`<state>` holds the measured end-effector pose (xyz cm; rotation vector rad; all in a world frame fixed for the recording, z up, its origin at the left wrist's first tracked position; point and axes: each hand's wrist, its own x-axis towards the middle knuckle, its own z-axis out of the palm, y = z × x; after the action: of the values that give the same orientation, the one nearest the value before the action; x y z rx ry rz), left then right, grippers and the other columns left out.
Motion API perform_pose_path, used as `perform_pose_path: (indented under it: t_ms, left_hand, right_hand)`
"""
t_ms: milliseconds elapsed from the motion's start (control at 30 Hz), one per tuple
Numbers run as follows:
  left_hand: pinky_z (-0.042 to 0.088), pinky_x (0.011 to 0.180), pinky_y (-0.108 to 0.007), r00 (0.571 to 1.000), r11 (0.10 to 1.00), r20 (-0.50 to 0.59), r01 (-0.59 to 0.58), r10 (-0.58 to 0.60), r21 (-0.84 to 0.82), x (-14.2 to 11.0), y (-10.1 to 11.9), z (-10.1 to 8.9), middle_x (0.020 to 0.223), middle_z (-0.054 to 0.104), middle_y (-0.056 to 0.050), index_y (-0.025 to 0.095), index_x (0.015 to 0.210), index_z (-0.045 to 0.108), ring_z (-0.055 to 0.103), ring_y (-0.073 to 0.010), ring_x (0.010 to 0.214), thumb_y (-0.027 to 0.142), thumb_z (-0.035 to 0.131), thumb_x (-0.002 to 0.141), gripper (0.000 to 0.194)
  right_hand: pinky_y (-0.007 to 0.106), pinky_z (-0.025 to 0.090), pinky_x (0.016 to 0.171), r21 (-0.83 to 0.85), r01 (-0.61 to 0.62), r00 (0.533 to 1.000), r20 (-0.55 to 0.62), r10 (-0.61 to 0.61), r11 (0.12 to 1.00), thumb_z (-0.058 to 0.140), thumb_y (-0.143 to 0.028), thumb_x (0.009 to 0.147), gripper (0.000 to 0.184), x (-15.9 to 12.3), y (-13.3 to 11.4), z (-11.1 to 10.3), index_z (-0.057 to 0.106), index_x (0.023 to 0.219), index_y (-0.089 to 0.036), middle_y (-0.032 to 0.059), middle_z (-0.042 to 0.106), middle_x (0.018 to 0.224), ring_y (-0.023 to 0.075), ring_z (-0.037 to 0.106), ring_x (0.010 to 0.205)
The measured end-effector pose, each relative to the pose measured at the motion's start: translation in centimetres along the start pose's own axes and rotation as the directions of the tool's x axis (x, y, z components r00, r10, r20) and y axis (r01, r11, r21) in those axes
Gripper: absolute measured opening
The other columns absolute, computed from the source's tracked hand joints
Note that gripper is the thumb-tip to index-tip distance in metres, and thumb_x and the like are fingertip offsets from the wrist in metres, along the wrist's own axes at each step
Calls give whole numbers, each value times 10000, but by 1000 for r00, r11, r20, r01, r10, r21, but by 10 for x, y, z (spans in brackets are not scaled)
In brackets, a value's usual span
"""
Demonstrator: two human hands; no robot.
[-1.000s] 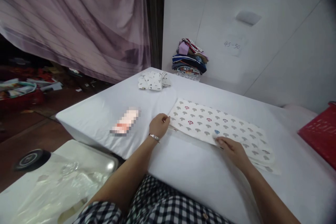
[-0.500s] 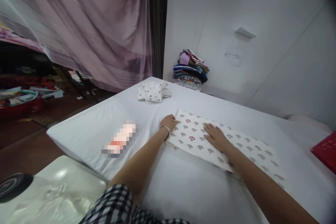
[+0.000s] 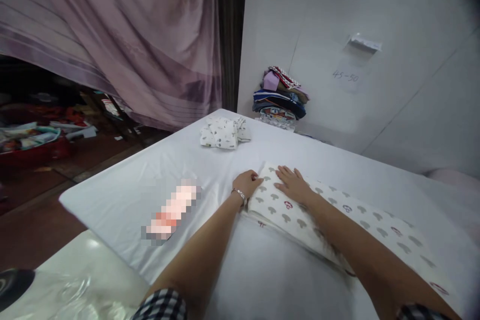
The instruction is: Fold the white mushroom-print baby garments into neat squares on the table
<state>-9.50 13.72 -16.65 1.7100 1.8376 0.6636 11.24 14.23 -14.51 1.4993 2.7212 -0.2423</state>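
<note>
A folded white cloth [image 3: 341, 220] with grey mushroom prints and a few dark red ones lies lengthwise on the white-covered table. At its near-left end my left hand [image 3: 246, 183], with a bracelet at the wrist, is closed with bent fingers on the cloth's short edge; the fingertips are partly hidden. My right hand [image 3: 294, 186] lies flat on top of the cloth near that same end, fingers spread. Part of the cloth's front edge is covered by my right forearm.
A bundled white printed cloth [image 3: 221, 133] sits at the table's [image 3: 165, 160] far corner. A blurred-out pinkish object [image 3: 174, 210] lies to the left. Behind the table, folded clothes [image 3: 279, 95] are stacked against the wall. A pink curtain [image 3: 168, 35] hangs at left.
My right hand has slid left along the cloth, closer to my left hand. My left hand stays at the cloth's end. The view has shifted slightly.
</note>
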Motion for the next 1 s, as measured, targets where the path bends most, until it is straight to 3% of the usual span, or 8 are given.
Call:
perform_pose_path:
  t_ms: [167,400,667,833,1000]
  left_hand:
    - [431,682,-247,1000,1000,7,21,-21,-17,2,0,-2,873,694,-9,238,882,656,619,-163,820,465,561,761,274]
    - [438,706,-254,1000,999,17,18,-17,-40,2,3,-5,876,697,-10,235,863,673,618,-172,828,403,578,749,224]
    - [449,649,-243,993,989,111,-30,46,-146,8,-2,-10,779,682,-19,190,793,658,602,-151,727,382,613,715,213]
    - [443,597,-234,976,980,174,-102,132,-169,-2,3,-29,685,644,-7,169,713,642,572,-135,651,398,640,681,231]
    - [449,637,-239,906,963,336,-212,256,-164,-38,11,-52,756,635,-4,186,801,643,581,-152,721,447,662,639,308]
  right_hand:
    - [465,29,1100,29,160,987,-23,-160,987,178,-620,870,672,20,-7,9,257,1414,-232,37,184,1484,209,98,1371]
    - [478,45,1095,105,106,994,-19,-104,989,197,-629,865,696,39,-11,14,264,1412,-203,61,167,1485,222,99,1370]
    - [473,81,1099,211,95,995,-46,-87,973,252,-593,873,658,36,-12,11,296,1399,-200,66,218,1473,217,125,1366]
    - [463,169,1098,339,70,989,-146,-22,938,307,-564,870,612,-11,-16,6,380,1360,-205,62,328,1430,221,196,1350]
    - [468,293,1059,460,21,987,-148,54,888,362,-502,882,470,-114,-12,9,486,1279,-283,35,447,1356,236,321,1300]
